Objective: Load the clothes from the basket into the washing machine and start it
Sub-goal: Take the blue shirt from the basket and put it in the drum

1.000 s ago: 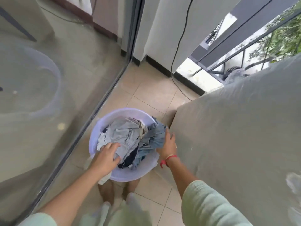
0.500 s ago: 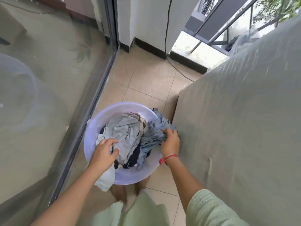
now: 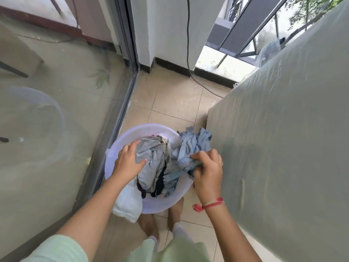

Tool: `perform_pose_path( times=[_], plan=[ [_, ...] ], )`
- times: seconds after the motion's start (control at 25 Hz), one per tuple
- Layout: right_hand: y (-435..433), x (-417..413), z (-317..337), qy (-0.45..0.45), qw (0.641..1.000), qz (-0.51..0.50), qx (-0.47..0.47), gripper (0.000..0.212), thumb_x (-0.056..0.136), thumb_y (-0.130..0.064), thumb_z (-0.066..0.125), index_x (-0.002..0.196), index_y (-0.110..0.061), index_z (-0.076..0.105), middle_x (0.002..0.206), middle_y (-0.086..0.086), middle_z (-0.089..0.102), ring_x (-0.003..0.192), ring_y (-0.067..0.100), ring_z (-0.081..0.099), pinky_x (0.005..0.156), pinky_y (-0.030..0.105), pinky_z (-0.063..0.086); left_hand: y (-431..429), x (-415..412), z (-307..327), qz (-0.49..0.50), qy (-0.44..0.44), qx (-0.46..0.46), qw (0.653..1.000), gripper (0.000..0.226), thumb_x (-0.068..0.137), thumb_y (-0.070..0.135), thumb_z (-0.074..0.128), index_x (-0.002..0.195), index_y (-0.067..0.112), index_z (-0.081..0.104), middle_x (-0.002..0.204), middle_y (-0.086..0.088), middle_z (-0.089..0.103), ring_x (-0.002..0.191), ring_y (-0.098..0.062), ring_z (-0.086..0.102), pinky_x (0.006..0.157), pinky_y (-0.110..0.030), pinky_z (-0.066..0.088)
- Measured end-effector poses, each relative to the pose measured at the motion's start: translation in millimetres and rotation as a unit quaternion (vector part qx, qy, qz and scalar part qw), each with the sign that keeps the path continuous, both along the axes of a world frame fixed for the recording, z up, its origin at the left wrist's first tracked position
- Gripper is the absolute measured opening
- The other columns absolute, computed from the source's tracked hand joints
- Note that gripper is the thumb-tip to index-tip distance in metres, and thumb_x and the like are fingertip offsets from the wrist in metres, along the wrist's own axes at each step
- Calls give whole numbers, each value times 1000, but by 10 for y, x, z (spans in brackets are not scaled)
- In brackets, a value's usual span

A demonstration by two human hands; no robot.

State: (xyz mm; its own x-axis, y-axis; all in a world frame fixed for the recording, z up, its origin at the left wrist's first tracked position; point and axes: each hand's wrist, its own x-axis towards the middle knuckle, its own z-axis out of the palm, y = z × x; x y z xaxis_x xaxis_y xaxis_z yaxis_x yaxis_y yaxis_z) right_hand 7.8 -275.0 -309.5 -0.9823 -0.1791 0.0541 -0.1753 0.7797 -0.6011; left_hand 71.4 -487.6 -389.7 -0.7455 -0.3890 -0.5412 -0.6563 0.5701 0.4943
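Tiled floor [image 3: 170, 103]; basket [image 3: 143, 129] beside covered machine [image 3: 283, 148]. Left hand [image 3: 128, 163] grip holds grey garment [image 3: 153, 157], right hand [image 3: 207, 171] grip bunches blue garment [image 3: 190, 146], likely gathering load to lift.

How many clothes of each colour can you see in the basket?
Grey cloth: 1
Blue cloth: 1
Black cloth: 1
Pale cloth: 1
Total: 4 that show; more may lie hidden underneath.
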Motion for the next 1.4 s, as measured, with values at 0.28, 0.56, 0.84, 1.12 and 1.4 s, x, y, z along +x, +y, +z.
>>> perform_pose_path(
  times=[0.28,0.56,0.84,1.12,1.4],
  plan=[
    [-119,-374,105,16,1000,19,-8,45,60,14,42,87,-12,67,84,-2,43,82,28,49,73,27,37,-52,32,-57,-75,-71,-14,995,60,83,35,63,137,25,38,136,-7,39,125,-27,40,99,-39,39],
    [-338,-110,-47,-33,979,196,-33,49,59,9,53,96,-18,70,82,0,50,78,22,55,69,33,47,533,-57,-45,391,43,391,832,37,93,17,46,130,22,47,126,-6,57,98,-18,53,76,-36,46],
    [-232,283,-190,-261,938,-41,-226,45,53,2,49,71,-36,67,120,-1,49,120,12,48,98,22,39,-98,-27,-20,404,7,345,847,39,93,50,45,123,26,52,128,2,54,118,-19,51,93,-44,43],
    [110,44,-288,-383,825,413,35,41,56,-11,41,79,-32,67,86,-16,57,83,16,57,77,30,49,112,-317,-185,288,-169,491,804,101,59,76,65,143,35,28,137,-8,48,111,-26,58,85,-42,51],
    [260,214,-174,-481,829,231,-166,47,79,-6,64,122,-24,59,130,-6,56,113,6,55,97,19,44,241,-256,-65,336,-30,324,884,20,56,5,47,70,12,59,67,-1,59,75,-22,55,59,-27,43]
  ],
)
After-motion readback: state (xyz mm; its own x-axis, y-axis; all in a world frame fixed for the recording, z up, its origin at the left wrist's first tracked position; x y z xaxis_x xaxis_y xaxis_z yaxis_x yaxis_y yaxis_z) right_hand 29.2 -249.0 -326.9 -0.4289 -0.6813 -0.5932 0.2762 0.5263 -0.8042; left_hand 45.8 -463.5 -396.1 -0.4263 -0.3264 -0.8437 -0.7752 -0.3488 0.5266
